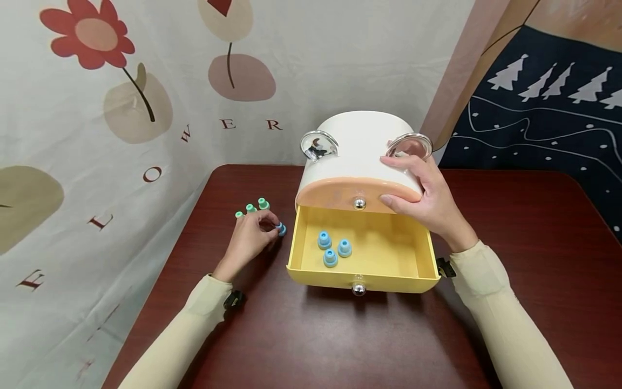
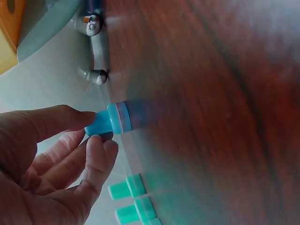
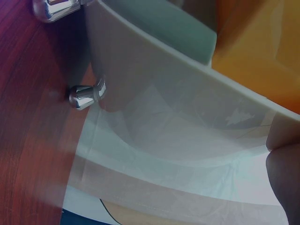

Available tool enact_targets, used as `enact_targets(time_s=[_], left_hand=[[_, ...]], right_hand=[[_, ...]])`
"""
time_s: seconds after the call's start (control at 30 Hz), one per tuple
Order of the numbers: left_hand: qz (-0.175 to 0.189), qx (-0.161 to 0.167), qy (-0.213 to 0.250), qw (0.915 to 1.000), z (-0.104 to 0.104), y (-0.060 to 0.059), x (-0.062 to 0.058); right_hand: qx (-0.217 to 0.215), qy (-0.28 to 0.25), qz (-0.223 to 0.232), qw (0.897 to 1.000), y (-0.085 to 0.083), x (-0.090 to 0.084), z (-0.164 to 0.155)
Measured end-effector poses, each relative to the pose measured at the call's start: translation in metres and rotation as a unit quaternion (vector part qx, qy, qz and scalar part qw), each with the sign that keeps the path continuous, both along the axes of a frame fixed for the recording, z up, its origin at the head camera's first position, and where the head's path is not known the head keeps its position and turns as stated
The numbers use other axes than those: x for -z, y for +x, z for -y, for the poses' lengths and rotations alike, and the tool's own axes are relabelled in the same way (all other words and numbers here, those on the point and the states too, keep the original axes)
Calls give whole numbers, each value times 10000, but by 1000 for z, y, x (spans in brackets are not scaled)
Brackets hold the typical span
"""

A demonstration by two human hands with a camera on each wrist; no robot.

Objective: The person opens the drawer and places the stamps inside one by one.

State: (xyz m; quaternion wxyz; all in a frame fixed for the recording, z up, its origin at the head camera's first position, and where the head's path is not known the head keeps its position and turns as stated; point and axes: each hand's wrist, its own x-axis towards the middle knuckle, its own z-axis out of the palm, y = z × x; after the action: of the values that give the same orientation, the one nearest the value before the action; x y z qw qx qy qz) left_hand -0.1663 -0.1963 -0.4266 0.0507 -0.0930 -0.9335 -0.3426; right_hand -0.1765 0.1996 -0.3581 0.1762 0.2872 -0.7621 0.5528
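My left hand [image 1: 249, 237] pinches a small blue stepped plug [image 1: 282, 229] between thumb and fingers, low over the table left of the drawer. In the left wrist view this blue plug [image 2: 104, 121] has its wide base towards the tabletop. Several green plugs [image 1: 263, 203] of similar shape stand beyond that hand, partly hidden by it. With my right hand [image 1: 430, 197] I grip the right side of a rounded white cabinet [image 1: 362, 140], thumb on its orange front. Its yellow drawer [image 1: 389, 237] is pulled out, and three blue plugs [image 1: 344, 248] stand inside.
The cabinet has two shiny ear-like rings [image 1: 319, 146] on top and silver knobs [image 1: 359, 289] in front. Short silver feet [image 3: 84, 96] hold it above the dark red wooden table [image 1: 525, 259]. A flower-printed curtain [image 1: 170, 65] hangs behind.
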Motion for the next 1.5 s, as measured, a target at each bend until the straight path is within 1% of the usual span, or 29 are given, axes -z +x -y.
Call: enact_targets(time_s=[0.17,0.3,0.43,0.63,0.77,0.83,0.97,1.1,1.2,1.3,1.4,1.5], left_hand=[[-217,-17,-37,9998,-1,2,0],[-447,-95,-9,9990,0,8,-6],[-787,-135,194,9966,-2,17,-19],[-1301,-216,447,9903,-10,39,-47],[-1529,-256,658,9857,-17,49,-63],[-1627,-288,830,9828,-21,52,-69],[-1773,-291,1313,9749,-28,60,-80],[-1939,-283,1698,9658,-37,69,-87],[-2098,-203,1888,9591,-46,73,-90],[-2143,16,2046,9551,-56,75,-91],[-2136,287,2047,9548,-63,75,-90],[-2235,480,1670,9591,-69,74,-89]], right_hand=[[-47,-67,-69,9999,-2,1,0],[-74,-57,-218,9997,-4,2,0],[-37,-12,-255,9997,-3,1,0],[-51,-2,-212,9998,-4,-2,0],[-46,-42,-163,9998,-3,-2,0],[-60,-90,-143,9998,-2,-2,-1],[-78,-106,-151,9998,-3,0,-1],[-102,-96,-153,9998,-4,0,0],[-91,-93,-153,9998,-4,-1,1],[-43,-85,-128,9999,-3,-1,0],[-17,-81,-128,9999,-3,-1,0],[-24,-79,-127,9999,-3,0,0]])
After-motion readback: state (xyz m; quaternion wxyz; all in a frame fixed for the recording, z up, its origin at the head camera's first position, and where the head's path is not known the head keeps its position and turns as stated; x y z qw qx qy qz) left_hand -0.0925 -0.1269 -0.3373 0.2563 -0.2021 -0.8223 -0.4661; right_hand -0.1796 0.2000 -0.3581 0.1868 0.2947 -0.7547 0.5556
